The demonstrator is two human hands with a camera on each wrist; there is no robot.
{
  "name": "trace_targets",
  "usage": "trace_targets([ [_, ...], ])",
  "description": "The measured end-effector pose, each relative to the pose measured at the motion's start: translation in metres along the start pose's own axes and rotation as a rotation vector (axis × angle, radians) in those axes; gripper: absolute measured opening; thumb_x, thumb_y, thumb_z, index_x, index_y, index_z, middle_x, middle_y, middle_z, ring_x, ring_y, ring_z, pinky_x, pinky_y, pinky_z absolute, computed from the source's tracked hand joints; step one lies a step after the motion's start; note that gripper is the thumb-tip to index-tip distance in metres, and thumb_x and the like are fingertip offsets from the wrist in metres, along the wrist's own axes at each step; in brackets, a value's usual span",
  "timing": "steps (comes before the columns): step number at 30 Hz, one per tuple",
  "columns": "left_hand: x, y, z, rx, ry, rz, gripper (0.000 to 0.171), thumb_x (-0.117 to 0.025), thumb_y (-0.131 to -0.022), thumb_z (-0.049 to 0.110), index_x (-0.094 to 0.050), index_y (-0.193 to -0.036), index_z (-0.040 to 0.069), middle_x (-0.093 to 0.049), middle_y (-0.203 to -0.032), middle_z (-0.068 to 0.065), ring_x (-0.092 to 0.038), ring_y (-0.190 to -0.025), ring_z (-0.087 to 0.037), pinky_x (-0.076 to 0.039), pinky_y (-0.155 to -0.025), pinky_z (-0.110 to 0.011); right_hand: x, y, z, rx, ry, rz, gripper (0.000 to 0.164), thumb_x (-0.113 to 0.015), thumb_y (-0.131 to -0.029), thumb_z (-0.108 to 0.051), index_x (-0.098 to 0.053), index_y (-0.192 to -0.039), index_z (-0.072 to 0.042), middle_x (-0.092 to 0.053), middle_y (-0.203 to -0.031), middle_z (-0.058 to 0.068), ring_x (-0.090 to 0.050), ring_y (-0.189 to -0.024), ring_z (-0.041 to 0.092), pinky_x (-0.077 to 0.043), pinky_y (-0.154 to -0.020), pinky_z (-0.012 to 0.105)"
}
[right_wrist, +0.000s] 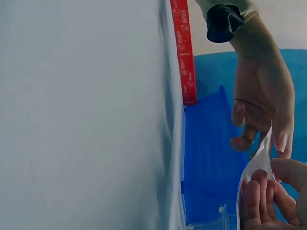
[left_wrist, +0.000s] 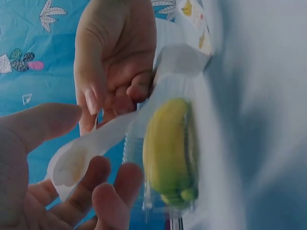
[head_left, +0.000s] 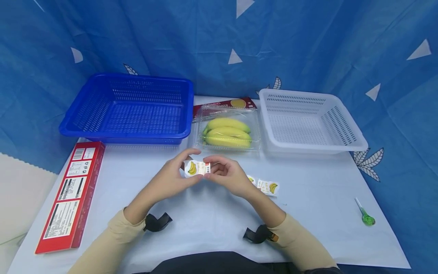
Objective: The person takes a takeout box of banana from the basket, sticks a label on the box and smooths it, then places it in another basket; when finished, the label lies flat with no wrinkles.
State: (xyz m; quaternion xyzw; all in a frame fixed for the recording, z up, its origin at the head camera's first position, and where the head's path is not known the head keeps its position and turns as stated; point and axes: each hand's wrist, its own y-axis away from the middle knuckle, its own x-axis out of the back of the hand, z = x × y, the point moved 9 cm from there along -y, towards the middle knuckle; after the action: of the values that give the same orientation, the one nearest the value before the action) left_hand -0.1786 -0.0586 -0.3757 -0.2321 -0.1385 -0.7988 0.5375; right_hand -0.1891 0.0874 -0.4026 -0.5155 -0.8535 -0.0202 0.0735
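Both hands meet at a small white packet (head_left: 197,168) with bananas printed on it, in front of the fruit box. My left hand (head_left: 171,173) holds the packet's left end between curled fingers and thumb; in the left wrist view that packet (left_wrist: 72,165) looks blurred. My right hand (head_left: 232,177) pinches its right end with thumb and fingers. The right wrist view shows the packet (right_wrist: 247,179) edge-on, with right fingers against it. Behind my right wrist lie similar banana-print packets (head_left: 268,187), partly hidden. What is inside the held packet cannot be seen.
A blue basket (head_left: 126,135) stands back left, a white basket (head_left: 315,147) back right. Between them sits a clear box holding bananas (head_left: 227,137), before a dark red package (head_left: 246,102). A long red box (head_left: 72,194) lies left; a green lollipop (head_left: 367,219) lies right.
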Motion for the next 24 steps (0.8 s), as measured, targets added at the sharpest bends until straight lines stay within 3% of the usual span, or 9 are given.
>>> trace_targets([
  [5,0.003,0.007,-0.012,0.01,0.026,-0.038,0.063,-0.08,-0.084,0.026,-0.05,-0.139,0.019,-0.064,-0.1,-0.002,-0.056,-0.086,-0.02,-0.048,-0.06,-0.028,-0.01,-0.003,0.002,-0.018,-0.014,-0.043,0.038,-0.072,-0.089,-0.005,-0.064,-0.126,-0.007,-0.067,-0.098,0.015,-0.066,-0.087,0.015,-0.054,-0.072,0.023],
  [15,0.008,0.015,-0.023,0.017,0.054,-0.091,0.051,-0.081,-0.084,0.024,-0.057,-0.129,0.027,-0.065,-0.093,0.001,-0.057,-0.08,-0.021,-0.047,-0.052,-0.026,-0.021,-0.007,0.001,-0.034,-0.106,-0.073,0.04,-0.071,-0.088,-0.002,-0.063,-0.128,-0.005,-0.067,-0.115,0.015,-0.067,-0.095,0.016,-0.056,-0.079,0.024],
  [24,0.01,0.018,-0.027,0.002,0.038,-0.092,0.054,-0.084,-0.081,0.03,-0.057,-0.127,0.029,-0.065,-0.089,0.002,-0.056,-0.076,-0.02,-0.047,-0.056,-0.028,-0.031,-0.01,-0.002,0.008,-0.102,-0.104,0.041,-0.072,-0.087,0.002,-0.063,-0.126,0.0,-0.065,-0.122,0.015,-0.065,-0.096,0.015,-0.056,-0.082,0.024],
])
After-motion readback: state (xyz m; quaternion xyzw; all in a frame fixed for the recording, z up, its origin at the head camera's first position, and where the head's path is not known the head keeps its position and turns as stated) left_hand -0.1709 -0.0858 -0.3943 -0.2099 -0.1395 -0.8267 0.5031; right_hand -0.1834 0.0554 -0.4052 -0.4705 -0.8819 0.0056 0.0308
